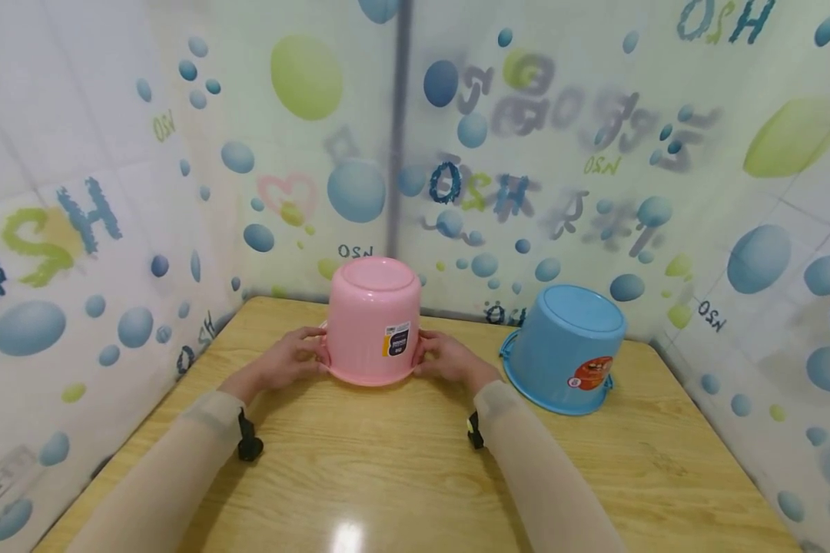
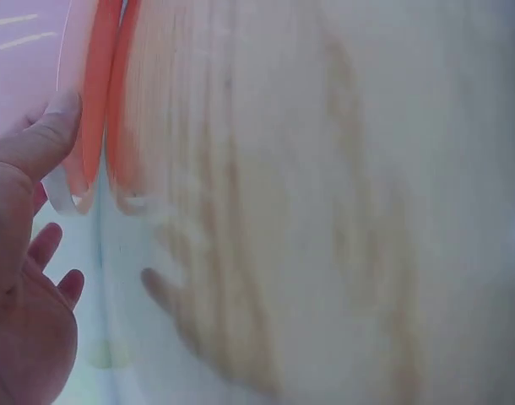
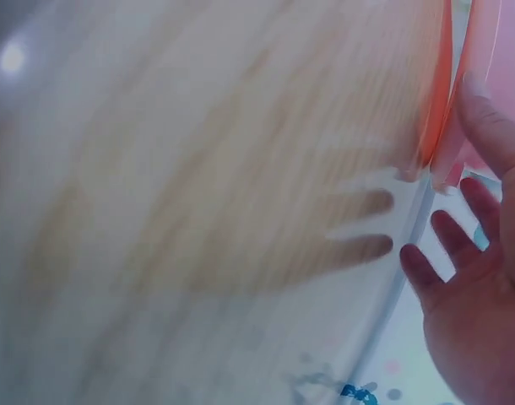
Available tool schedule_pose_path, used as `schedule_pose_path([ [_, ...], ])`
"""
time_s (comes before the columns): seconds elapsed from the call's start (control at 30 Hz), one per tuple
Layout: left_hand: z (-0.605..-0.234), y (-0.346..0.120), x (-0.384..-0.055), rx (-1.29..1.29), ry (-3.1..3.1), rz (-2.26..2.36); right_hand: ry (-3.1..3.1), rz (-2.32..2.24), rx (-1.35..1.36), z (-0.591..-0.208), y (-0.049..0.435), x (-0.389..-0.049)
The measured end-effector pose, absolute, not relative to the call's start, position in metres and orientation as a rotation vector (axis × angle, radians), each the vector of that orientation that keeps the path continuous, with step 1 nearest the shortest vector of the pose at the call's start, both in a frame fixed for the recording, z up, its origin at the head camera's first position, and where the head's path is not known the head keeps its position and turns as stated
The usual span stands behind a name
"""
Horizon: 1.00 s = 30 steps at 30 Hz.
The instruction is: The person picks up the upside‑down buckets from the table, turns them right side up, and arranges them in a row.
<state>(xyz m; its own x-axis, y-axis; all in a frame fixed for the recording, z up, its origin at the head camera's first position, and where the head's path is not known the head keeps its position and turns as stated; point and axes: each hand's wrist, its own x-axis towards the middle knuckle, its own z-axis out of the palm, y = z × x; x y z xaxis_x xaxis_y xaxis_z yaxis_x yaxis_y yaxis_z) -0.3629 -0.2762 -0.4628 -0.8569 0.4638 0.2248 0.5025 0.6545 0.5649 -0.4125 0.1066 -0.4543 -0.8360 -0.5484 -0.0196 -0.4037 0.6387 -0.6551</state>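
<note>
A pink bucket (image 1: 363, 326) stands upside down at the back of the wooden table, its label facing me. My left hand (image 1: 292, 359) holds it low on its left side, and my right hand (image 1: 451, 359) does the same on the right. In the left wrist view the thumb (image 2: 48, 139) lies against the bucket's rim (image 2: 93, 93), with the lower fingers spread off it. The right wrist view has that thumb (image 3: 487, 122) on the pink wall just above the rim, the other fingers fanned out below. Parts of the fingers are hidden behind the bucket.
To the right, a blue bucket (image 1: 560, 346) with a red sticker also sits upside down, its handle down by the rim. The glossy table (image 1: 387, 476) meets printed curtains (image 1: 304, 153) at the back and sides.
</note>
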Motion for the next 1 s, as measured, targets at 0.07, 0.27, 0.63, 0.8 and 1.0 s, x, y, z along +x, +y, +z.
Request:
schedule_pose_path([
  [0.07, -0.462, -0.277, -0.362, -0.826, -2.804, -1.005, 2.617, -1.000, -0.773, -0.453, 0.107, -0.411],
  [0.27, -0.459, -0.277, -0.356, -0.797, -2.802, -1.108, 2.601, -1.021, -0.765, -0.447, 0.109, -0.405],
  [0.63, -0.454, -0.277, -0.347, -0.741, -2.798, -1.245, 2.530, -1.141, -0.774, -0.445, 0.119, -0.398],
  [0.8, -0.450, -0.274, -0.342, -0.763, -2.765, -1.295, 2.460, -1.270, -0.733, -0.444, 0.123, -0.396],
  [1.0, -0.444, -0.271, -0.340, -0.777, -2.664, -1.376, 2.340, -1.452, -0.771, -0.438, 0.125, -0.393],
])
